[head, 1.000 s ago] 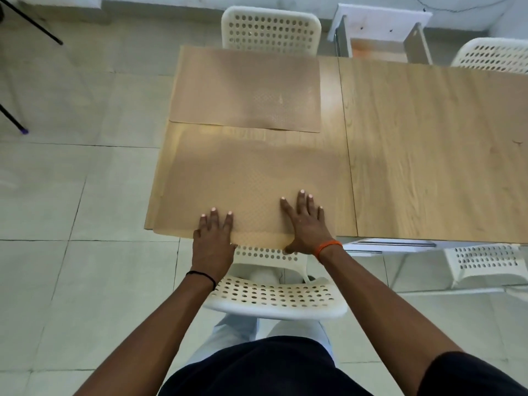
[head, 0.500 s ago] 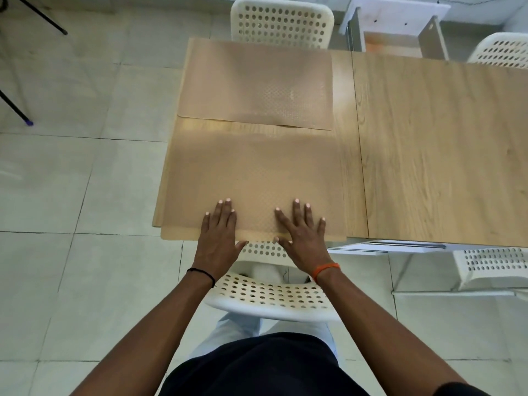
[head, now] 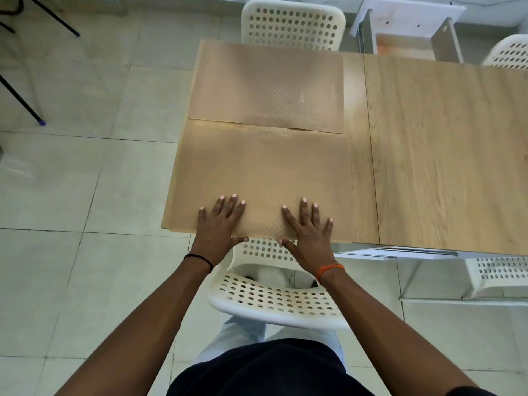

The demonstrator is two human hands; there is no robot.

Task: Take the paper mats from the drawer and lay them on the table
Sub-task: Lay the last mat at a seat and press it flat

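Observation:
Two brown paper mats lie flat on the left part of the wooden table (head: 445, 155). The far mat (head: 268, 84) sits by the back edge. The near mat (head: 263, 172) reaches the front edge, with its far side just under the far mat's near edge. My left hand (head: 220, 224) and my right hand (head: 308, 227) press flat on the near mat's front edge, fingers spread, thumbs hanging over the table's edge. The open drawer (head: 405, 47) is behind the table at the top right, with orange-brown contents inside.
A white perforated chair (head: 274, 298) stands between me and the table. Another white chair (head: 291, 24) is at the far side, and two more white chairs (head: 508, 52) (head: 500, 272) stand at the right. Black tripod legs (head: 23, 98) rest on the tiled floor at left.
Both hands have slid a little toward the table's front edge on the near mat, which now lies squarer to the table. The camera has shifted slightly.

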